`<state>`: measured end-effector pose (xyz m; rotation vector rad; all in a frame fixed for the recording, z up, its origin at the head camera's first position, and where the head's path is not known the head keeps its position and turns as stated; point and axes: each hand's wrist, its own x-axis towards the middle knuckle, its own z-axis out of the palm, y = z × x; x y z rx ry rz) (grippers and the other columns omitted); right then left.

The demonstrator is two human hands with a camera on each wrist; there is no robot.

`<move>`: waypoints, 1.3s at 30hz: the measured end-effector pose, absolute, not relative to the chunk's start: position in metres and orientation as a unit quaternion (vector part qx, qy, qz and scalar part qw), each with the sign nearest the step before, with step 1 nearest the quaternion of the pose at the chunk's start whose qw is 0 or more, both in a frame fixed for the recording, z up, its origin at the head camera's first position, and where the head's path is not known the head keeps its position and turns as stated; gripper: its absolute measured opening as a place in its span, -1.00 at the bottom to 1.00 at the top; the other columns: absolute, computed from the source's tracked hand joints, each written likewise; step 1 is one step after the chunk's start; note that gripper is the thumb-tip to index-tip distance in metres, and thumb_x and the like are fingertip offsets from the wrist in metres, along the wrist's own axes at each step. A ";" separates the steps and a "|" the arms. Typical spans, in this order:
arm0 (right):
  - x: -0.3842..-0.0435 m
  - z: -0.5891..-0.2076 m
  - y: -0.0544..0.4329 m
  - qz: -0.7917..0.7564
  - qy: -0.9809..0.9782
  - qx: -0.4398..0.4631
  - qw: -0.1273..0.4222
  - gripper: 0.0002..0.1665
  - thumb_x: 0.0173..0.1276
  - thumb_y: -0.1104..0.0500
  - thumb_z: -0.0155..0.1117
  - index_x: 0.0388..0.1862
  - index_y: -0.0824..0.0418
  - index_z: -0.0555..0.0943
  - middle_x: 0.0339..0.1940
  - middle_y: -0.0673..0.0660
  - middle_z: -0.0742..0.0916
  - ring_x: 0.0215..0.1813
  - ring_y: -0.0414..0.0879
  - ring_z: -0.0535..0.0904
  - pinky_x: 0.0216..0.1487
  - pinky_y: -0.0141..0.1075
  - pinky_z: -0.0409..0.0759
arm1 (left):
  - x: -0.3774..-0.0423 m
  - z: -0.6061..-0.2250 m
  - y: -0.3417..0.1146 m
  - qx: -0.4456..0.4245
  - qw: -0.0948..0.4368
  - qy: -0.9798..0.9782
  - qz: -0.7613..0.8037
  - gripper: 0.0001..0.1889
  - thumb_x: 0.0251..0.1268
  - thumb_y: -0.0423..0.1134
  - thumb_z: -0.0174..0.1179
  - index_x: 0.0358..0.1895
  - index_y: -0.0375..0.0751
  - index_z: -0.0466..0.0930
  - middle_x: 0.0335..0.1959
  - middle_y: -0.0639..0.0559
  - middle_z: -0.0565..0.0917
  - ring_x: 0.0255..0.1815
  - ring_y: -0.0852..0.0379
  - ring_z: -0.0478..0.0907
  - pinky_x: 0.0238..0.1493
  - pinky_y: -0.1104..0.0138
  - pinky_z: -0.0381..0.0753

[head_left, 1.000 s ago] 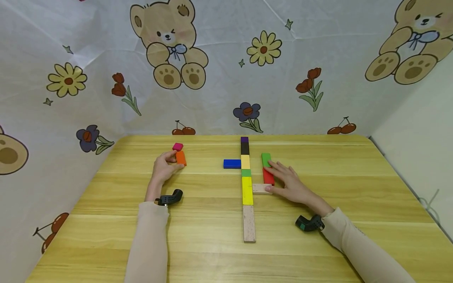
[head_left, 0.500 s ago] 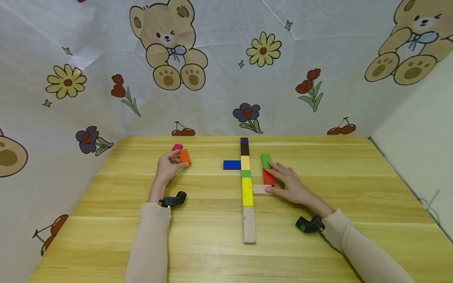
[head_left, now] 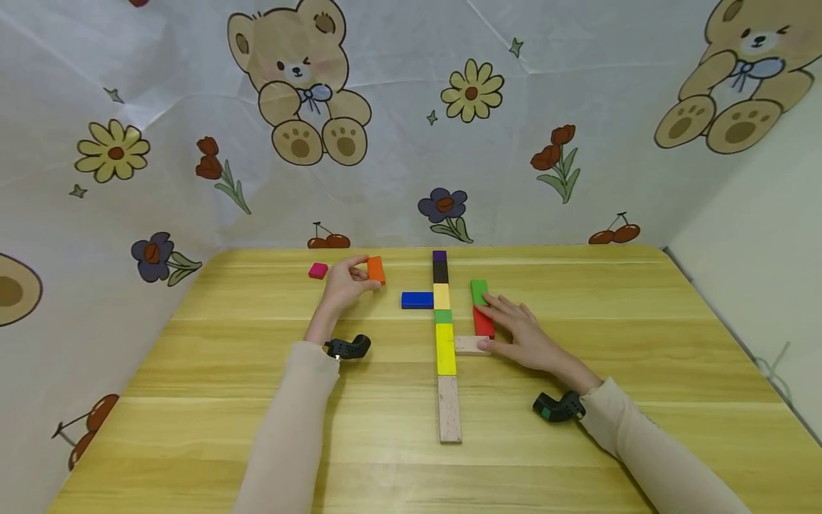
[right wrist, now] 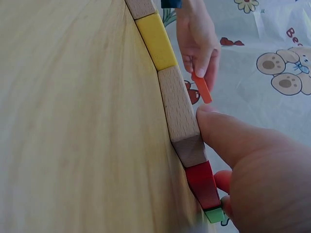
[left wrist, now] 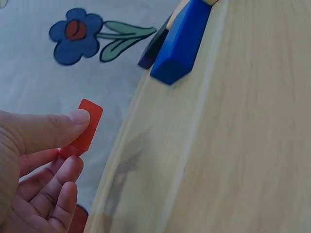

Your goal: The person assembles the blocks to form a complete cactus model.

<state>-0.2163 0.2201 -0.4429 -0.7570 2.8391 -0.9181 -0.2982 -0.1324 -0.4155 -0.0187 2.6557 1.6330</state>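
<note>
My left hand point(head_left: 344, 287) pinches an orange block point(head_left: 375, 270) between thumb and fingers; the left wrist view shows the block raised off the table. My right hand point(head_left: 525, 335) rests on the right with fingers extended. Its fingertips touch the red block point(head_left: 484, 323) and reach the lower edge of the green block point(head_left: 479, 292), while the thumb lies at the end of a short plain wood block point(head_left: 472, 345). That block butts against the side of a straight column that includes a long yellow block point(head_left: 446, 349). A blue block point(head_left: 417, 300) sticks out from the column's left.
The column continues with purple point(head_left: 439, 255), black point(head_left: 440, 272), cream point(head_left: 441, 296) and small green point(head_left: 443, 316) blocks above the yellow, and a long plain wood block point(head_left: 449, 409) below. A pink block point(head_left: 317, 271) lies near the back left of the wooden table point(head_left: 385, 457).
The left hand has moved right and toward the back with the orange block, away from the pink block. The right hand has stayed in place.
</note>
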 end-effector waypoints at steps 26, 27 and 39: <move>-0.216 -0.442 0.219 -0.303 0.918 -0.253 0.027 -0.17 0.29 -0.08 0.34 0.46 0.19 0.35 0.57 0.26 0.24 0.57 0.34 0.00 0.47 0.35 -0.25 | -0.308 -0.439 -0.101 0.033 0.037 0.872 0.487 -0.28 0.08 -0.41 0.42 0.38 -0.28 0.39 -0.24 -0.15 0.58 -0.22 0.03 0.49 -0.07 0.30 0.48; -0.216 -0.442 0.219 -0.301 0.919 -0.253 0.026 -0.17 0.29 -0.08 0.34 0.46 0.19 0.35 0.57 0.26 0.24 0.57 0.35 0.00 0.47 0.35 -0.24 | -0.308 -0.439 -0.101 0.034 0.042 0.872 0.487 -0.27 0.08 -0.42 0.41 0.39 -0.27 0.38 -0.23 -0.15 0.58 -0.21 0.02 0.50 -0.06 0.29 0.49; -0.216 -0.441 0.219 -0.295 0.921 -0.255 0.020 -0.17 0.30 -0.10 0.34 0.47 0.17 0.35 0.57 0.25 0.25 0.57 0.33 0.01 0.47 0.35 -0.23 | -0.309 -0.437 -0.099 0.059 0.060 0.870 0.486 -0.28 0.09 -0.51 0.33 0.40 -0.26 0.37 -0.16 -0.19 0.59 -0.16 0.00 0.51 -0.11 0.33 0.52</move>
